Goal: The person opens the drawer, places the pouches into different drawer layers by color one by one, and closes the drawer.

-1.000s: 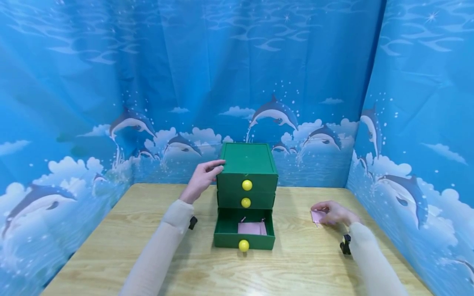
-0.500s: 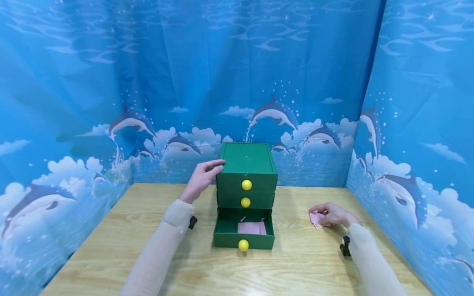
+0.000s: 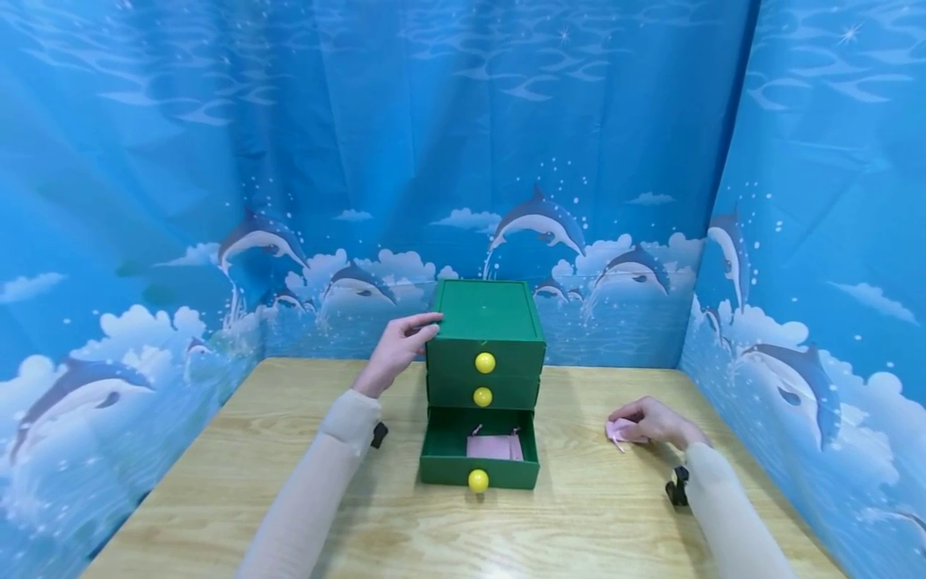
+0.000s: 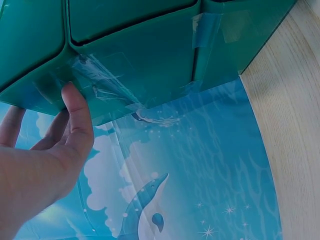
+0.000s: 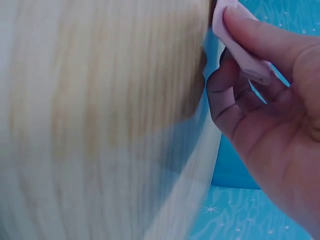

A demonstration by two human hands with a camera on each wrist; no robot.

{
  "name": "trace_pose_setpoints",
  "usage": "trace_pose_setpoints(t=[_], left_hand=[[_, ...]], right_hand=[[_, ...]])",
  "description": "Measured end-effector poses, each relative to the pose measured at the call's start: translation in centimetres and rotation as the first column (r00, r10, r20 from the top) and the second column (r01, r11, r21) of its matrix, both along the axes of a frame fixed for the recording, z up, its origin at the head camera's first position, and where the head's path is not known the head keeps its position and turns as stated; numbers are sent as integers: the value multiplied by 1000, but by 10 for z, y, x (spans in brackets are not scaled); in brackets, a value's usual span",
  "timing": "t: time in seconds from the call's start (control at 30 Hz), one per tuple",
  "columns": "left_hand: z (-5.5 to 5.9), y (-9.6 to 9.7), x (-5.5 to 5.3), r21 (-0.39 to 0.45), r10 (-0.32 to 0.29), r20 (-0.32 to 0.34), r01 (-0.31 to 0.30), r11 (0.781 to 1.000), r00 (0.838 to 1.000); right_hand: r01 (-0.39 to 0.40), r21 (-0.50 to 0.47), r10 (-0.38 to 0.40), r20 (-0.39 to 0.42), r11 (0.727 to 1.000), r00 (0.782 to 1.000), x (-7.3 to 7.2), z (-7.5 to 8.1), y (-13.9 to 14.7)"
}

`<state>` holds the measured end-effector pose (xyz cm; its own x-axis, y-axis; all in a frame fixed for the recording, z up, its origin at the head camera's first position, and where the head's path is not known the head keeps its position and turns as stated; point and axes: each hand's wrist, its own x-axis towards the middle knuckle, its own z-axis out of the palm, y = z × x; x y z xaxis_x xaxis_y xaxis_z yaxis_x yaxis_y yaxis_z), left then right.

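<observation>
A green cabinet [image 3: 486,374] with three drawers and yellow round knobs stands mid-table. Its bottom drawer [image 3: 477,472] is pulled out, and a pink drawstring pouch [image 3: 495,447] lies inside. At the cabinet's upper left edge, my left hand [image 3: 394,350] rests with its fingers extended. The left wrist view has the thumb [image 4: 76,107] against the cabinet's green side [image 4: 135,65]. Off to the right, my right hand [image 3: 658,423] pinches a second pink pouch [image 3: 620,431], its drawstring hanging down. In the right wrist view, that folded pouch [image 5: 245,55] sits between the thumb and the curled fingers.
The wooden tabletop [image 3: 506,531] extends around the cabinet. A blue curtain [image 3: 362,161] with dolphins borders the table at the back and sides. Black wrist devices [image 3: 678,486] sit below both sleeves.
My right fingers have closed in on the pouch, which looks more bunched, with its drawstring now hanging at the front. The left hand and the drawer stay as they were.
</observation>
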<state>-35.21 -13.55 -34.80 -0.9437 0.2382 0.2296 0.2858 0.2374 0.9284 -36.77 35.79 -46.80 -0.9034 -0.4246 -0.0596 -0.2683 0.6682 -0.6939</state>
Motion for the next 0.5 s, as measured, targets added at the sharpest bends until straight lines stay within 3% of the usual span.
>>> trace_pose_setpoints(t=[0.5], left_hand=[[-1,1,2,10,13,-18,-13,1000,1000]], right_hand=[[-17,-91,18,12,996,1000,5,10,-25]])
